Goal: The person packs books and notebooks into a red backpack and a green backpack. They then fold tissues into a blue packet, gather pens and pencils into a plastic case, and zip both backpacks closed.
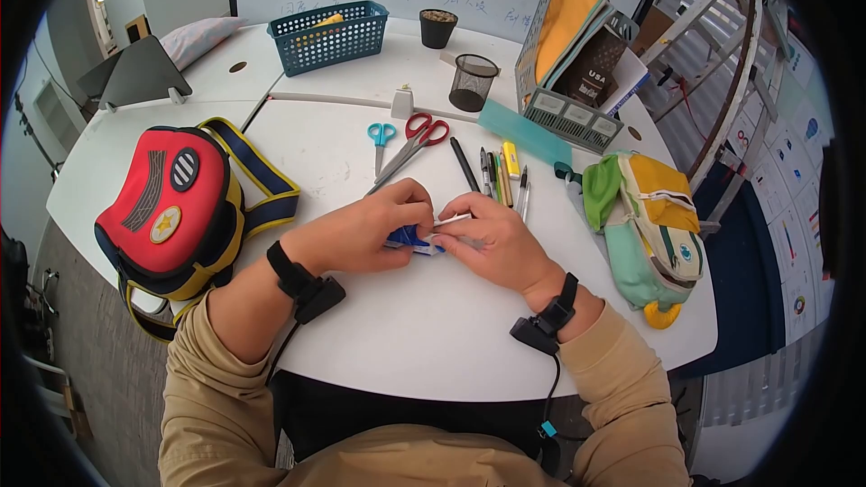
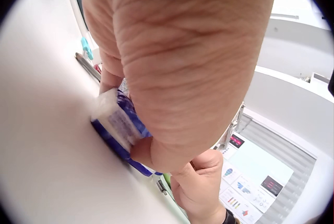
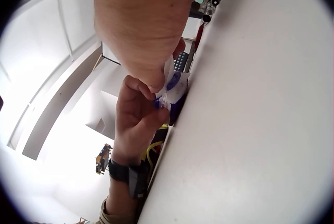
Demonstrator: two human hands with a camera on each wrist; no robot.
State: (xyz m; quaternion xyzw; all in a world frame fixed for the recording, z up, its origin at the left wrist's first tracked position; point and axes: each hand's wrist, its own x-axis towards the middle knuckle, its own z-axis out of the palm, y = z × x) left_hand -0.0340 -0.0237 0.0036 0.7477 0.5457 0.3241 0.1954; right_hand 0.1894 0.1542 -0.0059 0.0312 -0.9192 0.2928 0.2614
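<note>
A small blue-and-white pack, which looks like a tissue pack, is between both hands just over the middle of the white table. My left hand grips its left side, with the thumb along the pack's wall in the left wrist view. At its other end, my right hand pinches a thin white piece between thumb and fingers. The right wrist view has this white piece rising from the pack's end. Fingers cover much of the pack in the head view.
Beyond the hands lie red-handled scissors, small blue scissors, several pens and a yellow box. A red bag stands left, a colourful pouch right. Behind are a basket, mesh cup and file holder.
</note>
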